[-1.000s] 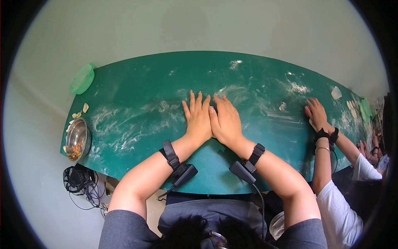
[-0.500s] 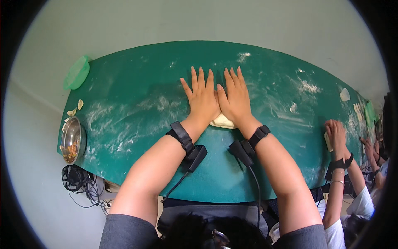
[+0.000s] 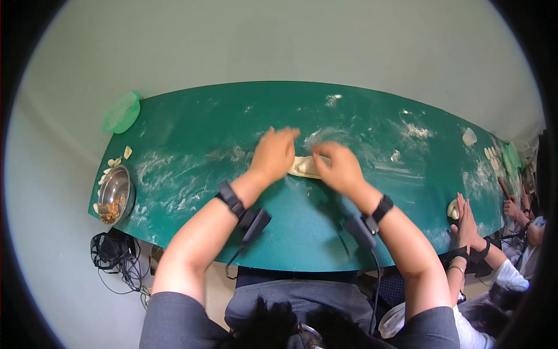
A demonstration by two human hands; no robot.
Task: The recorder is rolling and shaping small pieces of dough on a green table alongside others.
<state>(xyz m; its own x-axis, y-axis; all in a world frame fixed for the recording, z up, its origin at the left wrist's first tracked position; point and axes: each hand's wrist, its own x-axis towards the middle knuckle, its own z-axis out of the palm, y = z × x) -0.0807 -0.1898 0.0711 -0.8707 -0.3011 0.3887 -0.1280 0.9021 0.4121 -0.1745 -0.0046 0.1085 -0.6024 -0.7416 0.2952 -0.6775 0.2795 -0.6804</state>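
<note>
A pale, flattened piece of dough (image 3: pixel 304 167) lies on the green tabletop between my hands, with a dent in its upper surface. My left hand (image 3: pixel 274 154) is at its left end, fingers bent and smeared by motion, so its grip does not show clearly. Over the right end, my right hand (image 3: pixel 344 168) has its fingers curled and its thumb against the dough, gripping that end. The dough's far edge is partly hidden by the hands. Each wrist wears a black strap with a dark cabled device.
A metal bowl (image 3: pixel 116 195) of chopped filling stands at the left edge, with dough pieces (image 3: pixel 127 153) and a green basket (image 3: pixel 122 113) beyond. Flour streaks the green table (image 3: pixel 279 232). At right, another person's hands (image 3: pixel 467 224) work near dough (image 3: pixel 453 209); a scraper (image 3: pixel 469 136) lies farther back.
My hands have gone from lying flat, side by side over the dough, to bent and apart at its two ends. More dough shows between them. The neighbour's hands moved off their dough.
</note>
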